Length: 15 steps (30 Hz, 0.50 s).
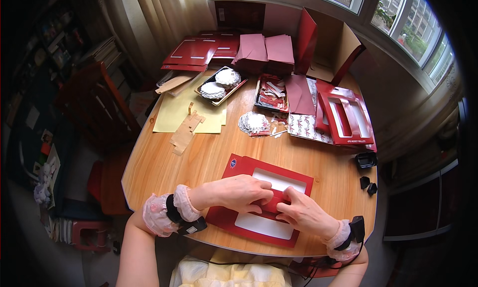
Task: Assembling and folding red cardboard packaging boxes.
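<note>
A flat red card sleeve [224,217] with two long white windows lies slanted near the table's front edge. Over the red strip between its windows, my left hand [241,193] bends its fingers in from the left, closed. My right hand [304,213] comes from the right with thumb and fingers pinched together, close to the left fingertips. Whatever the fingertips hold is too small or hidden to tell. Both hands touch or hover just above the sleeve. Frilly pink cuffs and black straps with small boxes circle both wrists.
Behind lie a pile of white paper rounds [254,122], a tray of red-and-white strips [272,93], and a tray of white rounds [221,85]. Pink envelopes [280,49], red folders [191,53], an open carton [328,45] and windowed red boxes [348,118] line the back and right.
</note>
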{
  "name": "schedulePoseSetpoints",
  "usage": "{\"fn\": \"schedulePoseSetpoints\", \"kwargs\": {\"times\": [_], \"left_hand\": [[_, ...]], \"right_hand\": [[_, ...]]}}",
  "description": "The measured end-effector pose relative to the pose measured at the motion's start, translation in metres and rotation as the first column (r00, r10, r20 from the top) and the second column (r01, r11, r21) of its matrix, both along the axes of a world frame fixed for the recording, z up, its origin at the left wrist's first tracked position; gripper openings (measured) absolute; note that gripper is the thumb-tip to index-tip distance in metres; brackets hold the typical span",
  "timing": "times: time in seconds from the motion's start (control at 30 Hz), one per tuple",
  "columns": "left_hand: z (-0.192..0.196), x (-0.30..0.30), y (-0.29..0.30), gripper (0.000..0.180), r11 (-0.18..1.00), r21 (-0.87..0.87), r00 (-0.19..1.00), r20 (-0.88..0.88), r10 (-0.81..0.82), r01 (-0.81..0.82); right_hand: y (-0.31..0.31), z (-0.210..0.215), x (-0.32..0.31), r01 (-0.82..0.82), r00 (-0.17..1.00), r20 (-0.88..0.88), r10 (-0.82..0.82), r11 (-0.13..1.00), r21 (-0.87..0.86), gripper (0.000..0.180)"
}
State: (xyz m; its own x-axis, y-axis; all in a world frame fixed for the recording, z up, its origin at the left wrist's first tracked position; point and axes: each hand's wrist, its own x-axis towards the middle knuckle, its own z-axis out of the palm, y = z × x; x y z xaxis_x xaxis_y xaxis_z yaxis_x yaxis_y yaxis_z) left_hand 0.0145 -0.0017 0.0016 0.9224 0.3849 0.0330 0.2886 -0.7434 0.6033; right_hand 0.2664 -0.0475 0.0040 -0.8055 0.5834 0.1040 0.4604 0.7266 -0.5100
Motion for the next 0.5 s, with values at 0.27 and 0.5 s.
{"fn": "schedulePoseSetpoints", "kwargs": {"times": [0.27,0.5], "left_hand": [[-0.011,0.001,-0.004,0.023,0.998,0.055,0.999,0.044,0.025,-0.027],[-0.011,0.011,-0.011,0.022,0.988,0.13,0.994,-0.056,0.092,-0.084]], "right_hand": [[-0.007,0.002,-0.005,0.055,0.995,0.082,-0.055,0.998,0.009,0.018],[-0.008,0.006,-0.017,-0.095,0.946,0.323,-0.013,0.944,0.316,0.01]]}}
